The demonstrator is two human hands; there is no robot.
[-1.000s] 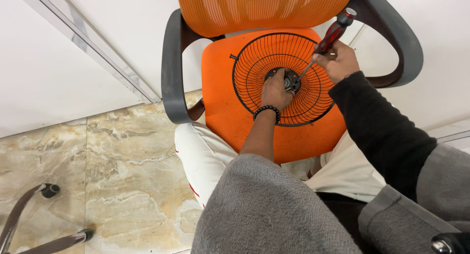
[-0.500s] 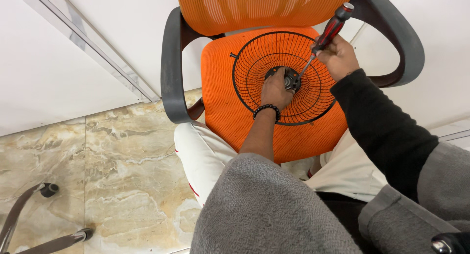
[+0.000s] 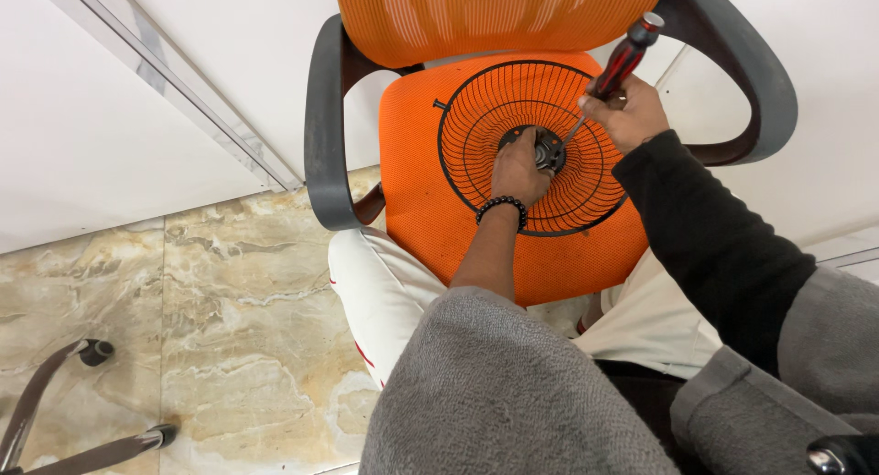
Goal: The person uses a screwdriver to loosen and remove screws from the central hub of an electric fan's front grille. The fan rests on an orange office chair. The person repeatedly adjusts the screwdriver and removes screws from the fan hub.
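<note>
A round black wire fan guard (image 3: 485, 109) lies flat on the orange seat of a chair (image 3: 417, 182). My left hand (image 3: 518, 171), with a black bead bracelet on the wrist, grips the dark hub (image 3: 547, 148) at the guard's centre. My right hand (image 3: 621, 114) is closed around a screwdriver (image 3: 623, 61) with a red and black handle. Its thin shaft slants down-left and the tip meets the hub. The hub's near side is hidden by my left fingers.
The chair has grey curved armrests (image 3: 322, 118) and an orange mesh backrest (image 3: 494, 12). White wall panels stand behind it. Beige marble floor tiles (image 3: 211, 319) lie at the left, with another chair's wheeled base (image 3: 87, 354) at the lower left. My knees press against the seat's front.
My right hand and the screwdriver handle have shifted slightly while the tip stayed at the hub. My left hand has kept its grip.
</note>
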